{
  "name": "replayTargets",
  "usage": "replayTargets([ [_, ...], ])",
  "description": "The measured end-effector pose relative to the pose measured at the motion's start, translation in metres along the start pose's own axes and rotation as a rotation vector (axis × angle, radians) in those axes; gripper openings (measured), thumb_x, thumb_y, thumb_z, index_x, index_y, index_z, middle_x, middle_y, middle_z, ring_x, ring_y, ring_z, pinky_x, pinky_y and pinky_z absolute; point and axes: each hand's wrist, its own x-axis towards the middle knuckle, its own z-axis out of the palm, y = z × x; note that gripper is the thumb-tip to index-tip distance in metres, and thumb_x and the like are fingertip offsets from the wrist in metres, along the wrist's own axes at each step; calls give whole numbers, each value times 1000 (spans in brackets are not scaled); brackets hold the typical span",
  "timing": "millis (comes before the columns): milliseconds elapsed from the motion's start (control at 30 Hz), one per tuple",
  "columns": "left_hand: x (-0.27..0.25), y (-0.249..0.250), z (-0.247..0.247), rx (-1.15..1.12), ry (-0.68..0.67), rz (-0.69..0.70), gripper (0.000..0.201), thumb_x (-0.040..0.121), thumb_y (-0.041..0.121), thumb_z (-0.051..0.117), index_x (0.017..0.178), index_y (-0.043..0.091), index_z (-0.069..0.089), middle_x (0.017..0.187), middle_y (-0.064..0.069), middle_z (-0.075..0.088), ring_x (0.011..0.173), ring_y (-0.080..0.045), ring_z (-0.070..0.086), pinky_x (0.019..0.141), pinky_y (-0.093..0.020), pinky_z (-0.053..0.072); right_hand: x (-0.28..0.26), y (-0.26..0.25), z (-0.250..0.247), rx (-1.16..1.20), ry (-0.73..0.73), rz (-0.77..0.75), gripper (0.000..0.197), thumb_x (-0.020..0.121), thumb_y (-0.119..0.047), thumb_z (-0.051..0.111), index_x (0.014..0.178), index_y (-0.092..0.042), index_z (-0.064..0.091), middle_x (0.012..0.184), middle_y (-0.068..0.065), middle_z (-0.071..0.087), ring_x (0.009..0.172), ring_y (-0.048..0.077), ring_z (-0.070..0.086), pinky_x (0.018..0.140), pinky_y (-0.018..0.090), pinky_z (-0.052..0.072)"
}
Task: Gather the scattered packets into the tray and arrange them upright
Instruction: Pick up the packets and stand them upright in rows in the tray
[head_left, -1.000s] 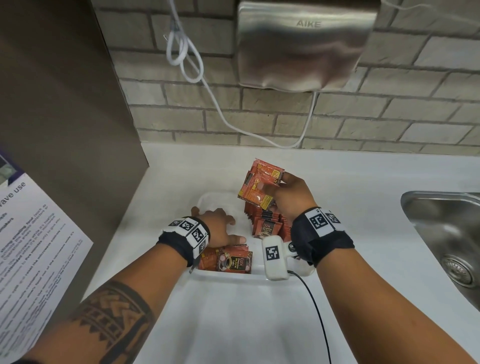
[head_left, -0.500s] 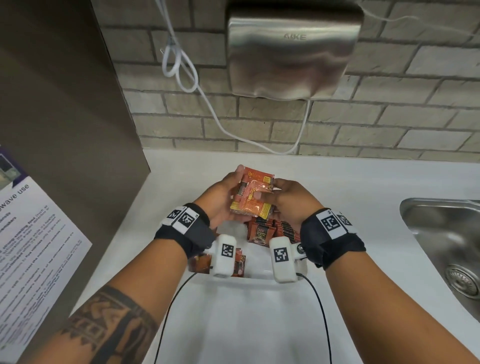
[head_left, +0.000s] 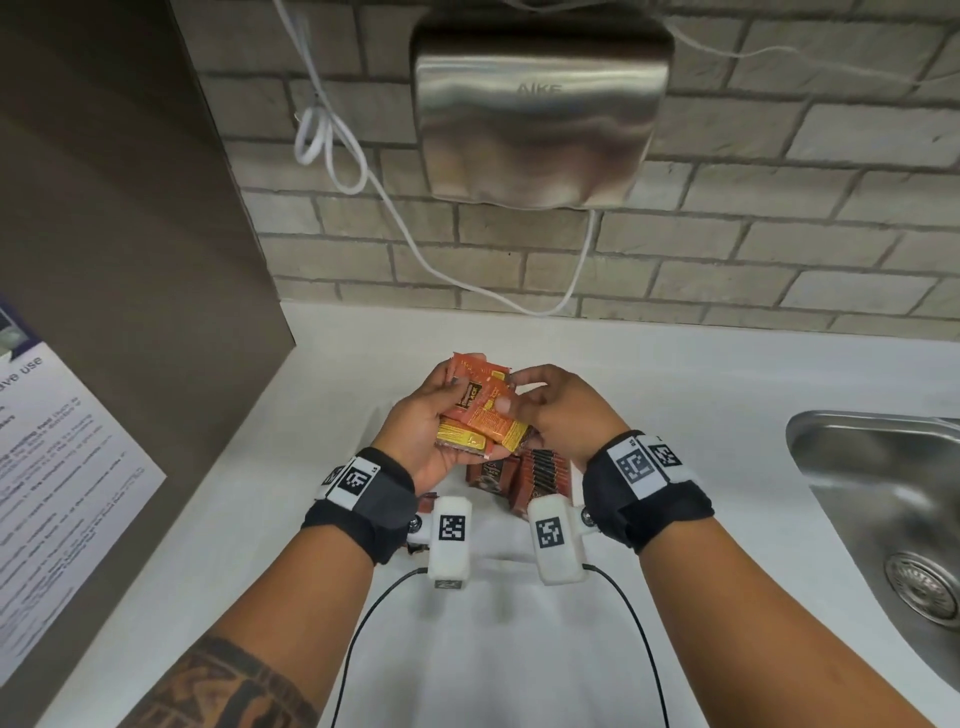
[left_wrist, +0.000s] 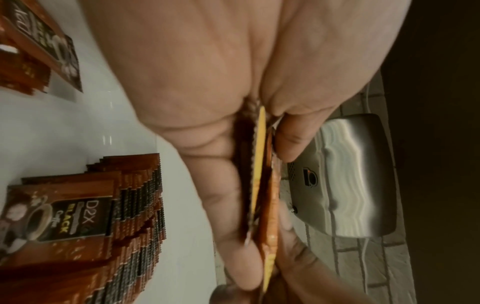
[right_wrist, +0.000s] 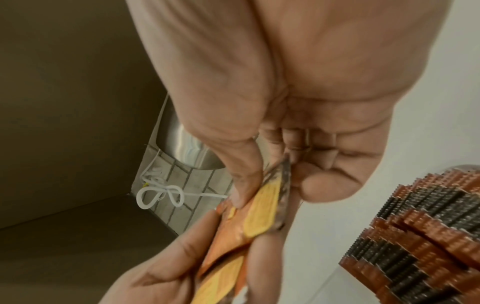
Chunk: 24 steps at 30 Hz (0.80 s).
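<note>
Both hands hold a small bundle of orange coffee packets (head_left: 480, 415) in the air above the white tray (head_left: 498, 532). My left hand (head_left: 452, 410) cups the bundle from below and the left, with its thumb on top. My right hand (head_left: 514, 395) pinches the top packet at its right edge. The bundle shows edge-on in the left wrist view (left_wrist: 259, 164) and between thumb and fingers in the right wrist view (right_wrist: 259, 211). A row of brown packets (head_left: 537, 473) (left_wrist: 130, 216) (right_wrist: 420, 226) stands upright in the tray. A few more packets (left_wrist: 39, 51) lie at the tray's left.
A steel sink (head_left: 883, 519) is sunk into the white counter on the right. A hand dryer (head_left: 540, 114) hangs on the brick wall ahead, and its white cord (head_left: 363, 171) loops down. A brown panel (head_left: 104, 260) with a paper notice (head_left: 52, 467) closes the left side.
My left hand has risen from the tray and joined the right hand on the bundle. The bundle has shifted a little left, and the packets in it are being fanned between the hands.
</note>
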Motion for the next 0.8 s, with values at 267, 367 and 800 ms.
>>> replayTargets([
  [267,0,16,-8,98,155,35,25,106,15,47,128,16,58,110,-21,72,94,-42,71,65,-48,61,-8,-10,6,53,299,-325,10,84,-9,77,92,-16,76,93,8,73,77,14,65,68,16,51],
  [367,1,27,-10,126,128,59,25,106,16,47,128,18,58,108,-18,73,91,-38,73,66,-48,61,-12,-15,16,-1,353,-434,15,78,-12,82,85,-24,79,102,-4,62,91,3,58,84,10,44],
  [800,0,26,-44,367,33,197,38,95,5,65,127,20,54,118,-10,69,99,-32,73,70,-47,61,-18,6,56,20,213,-225,47,87,9,45,91,-26,76,90,-12,74,77,7,68,70,26,55],
])
